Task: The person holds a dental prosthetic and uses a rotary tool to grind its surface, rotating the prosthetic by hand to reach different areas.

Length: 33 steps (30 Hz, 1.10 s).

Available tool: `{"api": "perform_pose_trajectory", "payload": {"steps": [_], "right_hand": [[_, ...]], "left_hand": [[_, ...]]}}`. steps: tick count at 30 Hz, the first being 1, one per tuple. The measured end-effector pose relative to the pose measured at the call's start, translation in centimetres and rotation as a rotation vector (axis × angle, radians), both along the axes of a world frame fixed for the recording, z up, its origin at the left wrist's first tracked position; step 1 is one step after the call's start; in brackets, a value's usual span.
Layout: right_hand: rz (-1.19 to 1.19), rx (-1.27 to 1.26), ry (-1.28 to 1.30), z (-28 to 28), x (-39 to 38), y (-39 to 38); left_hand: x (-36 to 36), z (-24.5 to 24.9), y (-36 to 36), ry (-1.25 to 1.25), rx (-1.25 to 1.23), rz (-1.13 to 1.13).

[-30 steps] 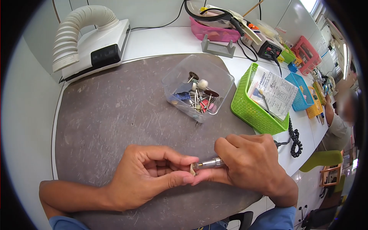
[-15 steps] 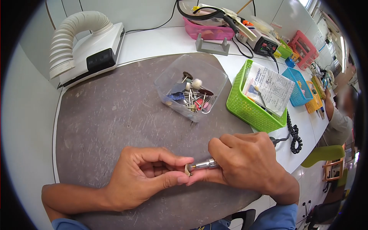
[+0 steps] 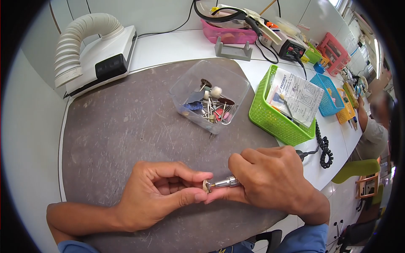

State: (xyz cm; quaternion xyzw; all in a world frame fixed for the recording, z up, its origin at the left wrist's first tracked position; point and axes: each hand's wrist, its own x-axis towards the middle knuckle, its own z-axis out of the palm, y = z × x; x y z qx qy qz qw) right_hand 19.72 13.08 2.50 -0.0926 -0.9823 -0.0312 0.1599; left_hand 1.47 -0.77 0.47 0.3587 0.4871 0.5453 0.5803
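Between the thumb and fingertips of my left hand (image 3: 162,192) is a small cream-coloured dental piece (image 3: 205,187), mostly covered by the fingers. My right hand (image 3: 270,179) is wrapped round a silver rotary handpiece (image 3: 228,181). From its nose a thin gold-coloured shank points left, and its small grey tip is right at the dental piece. The right thumb reaches across to the left fingertips, so the two hands meet below the tip. Beyond them stands a clear plastic box (image 3: 179,90) of mounted burs, discs and polishing brushes.
A green basket (image 3: 259,111) with a printed order slip (image 3: 295,95) stands right of the box. A white extraction unit (image 3: 99,57) with a ribbed hose is at back left. A control box (image 3: 292,49), coiled cable (image 3: 325,152) and blue basket (image 3: 325,101) lie rightward. A person (image 3: 373,130) sits far right.
Both hands stay almost in place with the same grips. The handpiece tip and the dental piece have shifted very slightly against each other.
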Motion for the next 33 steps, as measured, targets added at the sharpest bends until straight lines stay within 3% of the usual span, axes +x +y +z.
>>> {"api": "perform_pose_trajectory", "payload": {"steps": [33], "right_hand": [[-0.019,-0.005,0.005,-0.07,-0.01,-0.17]], "left_hand": [[0.02,-0.13,-0.03,-0.015,0.011,-0.002]]}}
